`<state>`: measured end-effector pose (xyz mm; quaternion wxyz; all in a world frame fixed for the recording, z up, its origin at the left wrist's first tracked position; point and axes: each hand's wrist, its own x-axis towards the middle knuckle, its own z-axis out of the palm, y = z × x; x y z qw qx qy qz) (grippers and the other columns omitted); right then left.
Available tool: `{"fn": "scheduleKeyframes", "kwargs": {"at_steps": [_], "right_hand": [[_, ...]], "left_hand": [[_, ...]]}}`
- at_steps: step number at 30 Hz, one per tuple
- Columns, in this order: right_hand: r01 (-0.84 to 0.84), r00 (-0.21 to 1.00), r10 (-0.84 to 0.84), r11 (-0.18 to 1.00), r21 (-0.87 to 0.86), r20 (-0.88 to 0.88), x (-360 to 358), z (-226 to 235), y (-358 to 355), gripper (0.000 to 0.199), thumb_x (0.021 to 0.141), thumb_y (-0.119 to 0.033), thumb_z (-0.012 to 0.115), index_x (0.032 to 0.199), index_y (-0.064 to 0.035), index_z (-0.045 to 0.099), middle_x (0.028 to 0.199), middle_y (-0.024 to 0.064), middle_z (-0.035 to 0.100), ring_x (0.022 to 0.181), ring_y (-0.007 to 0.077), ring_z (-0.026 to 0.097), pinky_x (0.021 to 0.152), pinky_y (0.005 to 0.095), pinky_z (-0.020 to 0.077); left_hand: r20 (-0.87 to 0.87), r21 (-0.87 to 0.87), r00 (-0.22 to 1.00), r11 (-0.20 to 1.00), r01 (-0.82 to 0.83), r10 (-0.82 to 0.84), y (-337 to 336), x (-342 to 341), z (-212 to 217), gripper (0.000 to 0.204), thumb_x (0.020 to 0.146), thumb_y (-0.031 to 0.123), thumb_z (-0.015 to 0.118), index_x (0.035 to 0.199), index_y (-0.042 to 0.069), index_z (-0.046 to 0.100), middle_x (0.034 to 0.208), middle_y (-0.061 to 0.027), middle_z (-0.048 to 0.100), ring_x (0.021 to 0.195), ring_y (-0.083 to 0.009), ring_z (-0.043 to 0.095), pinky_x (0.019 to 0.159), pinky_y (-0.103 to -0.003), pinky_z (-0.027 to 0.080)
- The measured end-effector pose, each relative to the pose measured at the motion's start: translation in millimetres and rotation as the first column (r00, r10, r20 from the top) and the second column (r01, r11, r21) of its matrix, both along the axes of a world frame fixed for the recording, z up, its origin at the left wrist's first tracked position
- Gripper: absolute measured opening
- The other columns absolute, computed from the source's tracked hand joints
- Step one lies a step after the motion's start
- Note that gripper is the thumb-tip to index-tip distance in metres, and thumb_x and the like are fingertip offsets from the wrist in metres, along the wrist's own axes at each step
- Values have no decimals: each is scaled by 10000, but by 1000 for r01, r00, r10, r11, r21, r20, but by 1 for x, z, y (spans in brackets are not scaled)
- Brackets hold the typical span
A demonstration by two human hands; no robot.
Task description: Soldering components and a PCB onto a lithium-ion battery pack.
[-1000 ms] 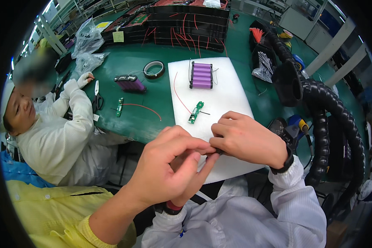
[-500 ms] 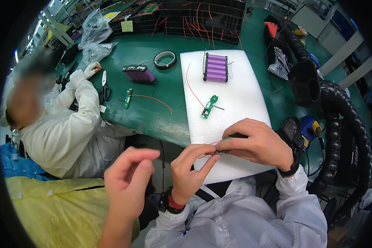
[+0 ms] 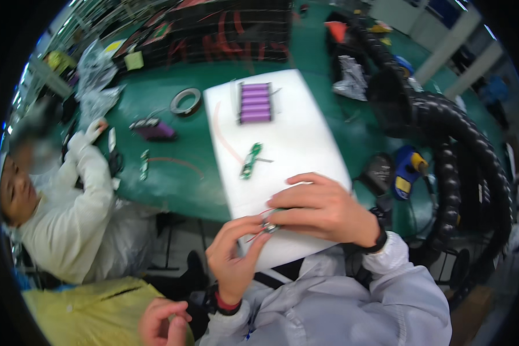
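Both hands meet over the near edge of the white foam sheet (image 3: 294, 132) on the green counter (image 3: 179, 179). Right hand (image 3: 323, 209) is closed in a pinch on a small metal part with thin red wires (image 3: 269, 226); left hand (image 3: 234, 258) comes up from below, fingertips closed on the same part, so it sits between the two hands, just above the sheet's near edge. What the part is exactly: too small to tell. Dark band on right wrist, red band on left wrist, both sleeves white.

On the sheet, farther out: green circuit board (image 3: 250, 161) with a short lead, roughly mid-sheet; purple battery pack (image 3: 255, 102) near the far end; a faint red wire along the sheet's left side.

On the counter left of the sheet: tape roll (image 3: 185, 101), a second purple pack (image 3: 153, 130), a second green board (image 3: 145, 165) with a red wire. Right of the sheet: blue-yellow tool (image 3: 408, 170) and a thick black corrugated hose (image 3: 450, 150).

Another person in white (image 3: 69, 213) sits at left, arm on the counter. A third hand (image 3: 162, 323) over a yellow sleeve shows at the bottom edge, apart from the wearer's hands.
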<state>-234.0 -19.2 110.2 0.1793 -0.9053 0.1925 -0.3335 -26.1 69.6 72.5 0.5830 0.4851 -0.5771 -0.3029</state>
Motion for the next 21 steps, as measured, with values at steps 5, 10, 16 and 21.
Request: {"fn": "scheduleKeyframes", "kwargs": {"at_steps": [5,10,16,21], "right_hand": [[48,999,-48,996,72,8,-1,-1,8,445,849,-169,770,1279,-108,673,1231,91,688,1169,251,654,1076,469,468],[261,963,-265,962,82,50,-19,-2,26,581,816,-184,804,1350,-93,595,1377,158,585,1284,325,559,1122,499,409],[-201,306,-670,650,733,677,-41,-1,90,228,950,-89,614,1146,14,558,1096,135,584,1031,223,565,961,362,442],[-171,323,-381,877,450,866,-64,25,114,189,1021,-212,508,986,-26,512,844,96,520,701,156,480,673,301,417]], "left_hand": [[58,-3,998,1000,-17,17,22,20,20,290,793,47,770,1062,-27,692,1069,-184,730,707,-156,671,625,-255,507],[603,289,688,914,284,-404,19,47,103,374,813,155,728,1139,-20,679,1106,-206,721,547,-102,637,479,-221,469],[697,515,491,841,163,-522,14,29,134,540,901,216,701,1416,118,573,1040,-218,699,658,-378,689,564,-419,528],[639,413,645,894,173,-419,12,23,116,311,910,54,712,1213,21,648,1070,-222,709,788,-291,712,695,-338,562]]}}
